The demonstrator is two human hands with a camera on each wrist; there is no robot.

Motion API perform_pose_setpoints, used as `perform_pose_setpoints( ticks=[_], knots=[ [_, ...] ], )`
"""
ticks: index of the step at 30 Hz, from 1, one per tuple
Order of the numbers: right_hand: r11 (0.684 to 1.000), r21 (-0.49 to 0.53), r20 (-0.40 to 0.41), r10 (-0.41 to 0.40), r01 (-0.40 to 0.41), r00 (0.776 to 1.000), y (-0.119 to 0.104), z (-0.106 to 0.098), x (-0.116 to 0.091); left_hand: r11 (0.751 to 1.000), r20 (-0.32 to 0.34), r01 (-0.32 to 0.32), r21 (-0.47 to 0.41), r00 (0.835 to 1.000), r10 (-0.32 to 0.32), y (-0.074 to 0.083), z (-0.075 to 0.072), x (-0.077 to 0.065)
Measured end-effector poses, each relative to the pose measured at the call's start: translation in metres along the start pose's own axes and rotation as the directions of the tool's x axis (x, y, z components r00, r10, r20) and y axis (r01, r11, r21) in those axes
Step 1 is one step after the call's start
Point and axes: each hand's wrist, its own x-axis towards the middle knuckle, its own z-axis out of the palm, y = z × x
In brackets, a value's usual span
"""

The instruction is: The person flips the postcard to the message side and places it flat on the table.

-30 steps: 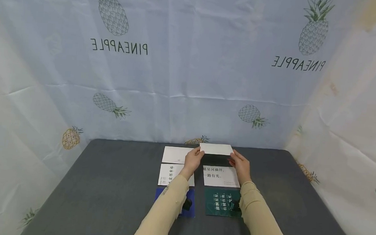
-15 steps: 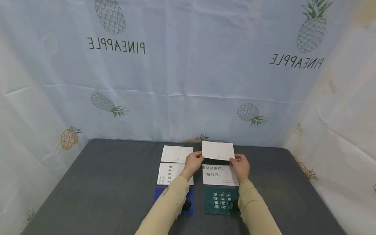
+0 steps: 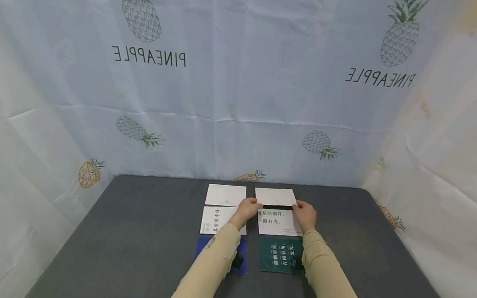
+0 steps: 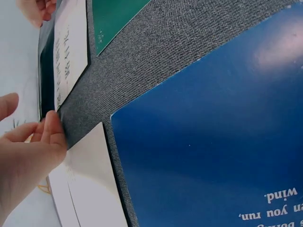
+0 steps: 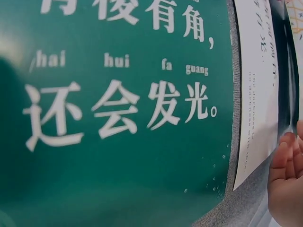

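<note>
A blank white card (image 3: 276,196) lies low over the back of the table, its near edge slightly raised. My left hand (image 3: 245,211) pinches its near left corner, and my right hand (image 3: 305,216) pinches the near right one. The wrist views show a dark underside on this card (image 4: 47,78). Just in front of it lies a white card with black Chinese writing (image 3: 277,222). Another blank white card (image 3: 225,195) is to the left, partly beside my left hand.
Closer to me, a green card with white writing (image 3: 276,255) lies under my right forearm, and a blue card (image 4: 213,123) under the left one. A white card with vertical writing (image 3: 212,220) sits mid-left. Behind the dark table (image 3: 141,234) hangs a pineapple-print curtain (image 3: 243,84).
Both hands have lowered the blank card from a raised, tilted position towards the table at the back of the right column. The other cards stay where they were.
</note>
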Motion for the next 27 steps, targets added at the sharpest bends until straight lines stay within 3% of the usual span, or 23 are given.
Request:
perform_pose_setpoints(
  ticks=[4, 5, 8, 11, 12, 18, 23, 24, 27],
  knots=[
    [1.0, 0.006, 0.036, -0.021, 0.02, 0.999, 0.001, 0.002, 0.0, 1.0, 0.047, 0.01, 0.003, 0.999, -0.01, -0.015, 0.001, 0.018],
    [1.0, 0.013, 0.045, -0.022, 0.021, 0.999, 0.002, 0.003, 0.0, 1.0, 0.051, -0.022, 0.01, 0.998, 0.022, -0.025, 0.003, 0.027],
    [1.0, 0.01, 0.055, -0.022, 0.021, 0.998, 0.003, 0.004, 0.001, 0.999, 0.047, -0.021, 0.043, 0.999, 0.019, -0.029, 0.004, 0.032],
    [1.0, 0.007, 0.062, -0.007, 0.006, 0.998, 0.004, 0.003, 0.002, 0.999, 0.046, -0.014, 0.04, 0.999, 0.012, -0.025, 0.003, 0.025],
    [1.0, 0.001, 0.061, -0.005, 0.005, 0.998, 0.004, 0.003, 0.002, 0.999, 0.043, 0.018, 0.043, 0.999, -0.02, -0.014, 0.001, 0.015],
    [1.0, -0.023, 0.039, 0.002, -0.001, 0.999, 0.002, 0.001, 0.003, 0.996, 0.023, -0.002, 0.092, 1.0, 0.0, 0.0, -0.002, -0.002],
    [1.0, -0.013, 0.049, 0.002, -0.001, 0.999, -0.001, -0.001, 0.002, 0.996, 0.048, -0.023, 0.083, 0.999, 0.019, -0.003, -0.005, 0.005],
    [1.0, -0.011, 0.051, -0.002, 0.003, 0.999, -0.003, -0.001, 0.002, 0.993, 0.05, -0.073, 0.09, 0.996, 0.068, -0.012, -0.004, 0.013],
    [1.0, 0.004, 0.063, -0.024, 0.024, 0.998, -0.009, -0.001, 0.0, 0.978, 0.044, -0.146, 0.148, 0.989, 0.141, -0.012, -0.007, 0.013]
  ],
)
